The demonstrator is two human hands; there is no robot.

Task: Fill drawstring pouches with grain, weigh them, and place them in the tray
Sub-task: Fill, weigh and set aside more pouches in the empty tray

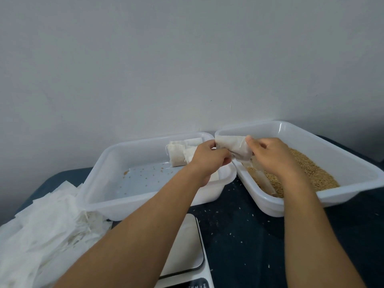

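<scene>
Sitting side by side on a dark tabletop (239, 235) are two white plastic tubs whose rims nearly touch at the middle. The left tray (97, 183) holds a few filled pouches (176, 154) bunched in its far right corner, and loose grains are scattered over its otherwise bare floor. The right tub (353, 163) holds a bed of tan grain (311, 173) that slopes toward its near side, with a strip of pale cloth or paper lying on the grain close to the near left wall.

Above the gap between the two rims, both hands hold one drawstring pouch (230, 145). The left hand (207, 156) pinches the pouch's left edge, its fingers curled round the fabric. The right hand (270, 156) pinches the right edge near the top, thumb and forefinger closed on the cloth, with the remaining fingers curled below. The pouch hangs stretched between them, its lower part drooping toward the right tub's left wall; whether it has grain in it cannot be told.

Near the left edge of the table, a loose heap of empty pouches (45, 231) lies just beside the left tray's near corner. A white kitchen scale (187, 252) sits at the near edge, under the left forearm, which hides part of its platform; its display is cut off at the bottom. Stray grains speckle the dark surface between the scale and the right tub. A plain pale wall (187, 59) rises behind everything.
</scene>
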